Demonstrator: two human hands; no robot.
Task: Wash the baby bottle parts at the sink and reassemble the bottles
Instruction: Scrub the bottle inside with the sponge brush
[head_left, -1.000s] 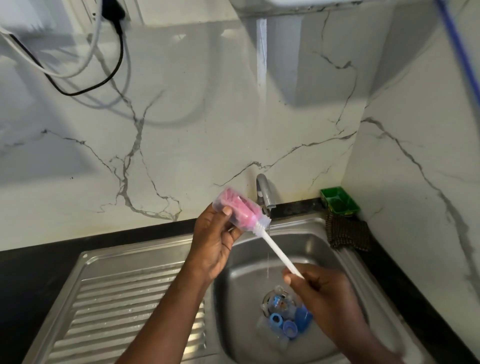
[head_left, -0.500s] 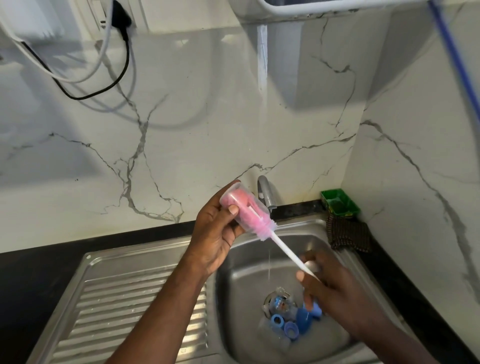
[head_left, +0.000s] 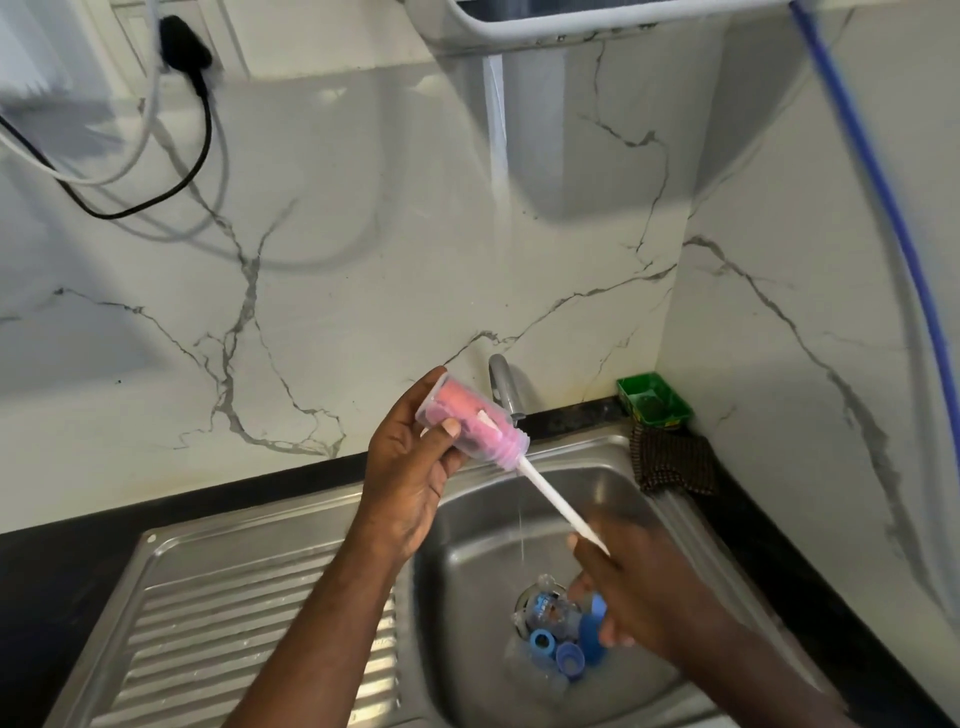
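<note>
While the clear bottle (head_left: 470, 426) rides tilted at the centre of the frame, mouth angled down and right over the sink (head_left: 467, 551), the pink sponge head of the brush (head_left: 558, 501) sits packed inside it, right up to the base. The left hand (head_left: 410, 467) has the bottle, fingers curled behind the wall and thumb pressed across the front. The right hand (head_left: 639, 587), lower right of centre, has its fingers closed round the white handle. That hand is smeared with blur now, where a second ago it showed fairly crisp, so I'd call this a live stroke of the inside scrub. Otherwise both grips match the earlier frames, and the bottle stays just in front of the tap (head_left: 506, 384). That means scrubbing goes on, with rinsing and reassembly yet to come. A thin trickle falls past the handle into the basin. At the drain, bottom centre, the loose parts (head_left: 550, 631) lie as before: another clear piece with blue rings and caps against it, unassembled. The view itself has tipped up a little, bringing more of the wall plug (head_left: 184, 39) into the upper left. At right, a green dish (head_left: 654, 402) sits in the corner with a dark cloth (head_left: 672, 462) just below, on the black table (head_left: 52, 571).
</note>
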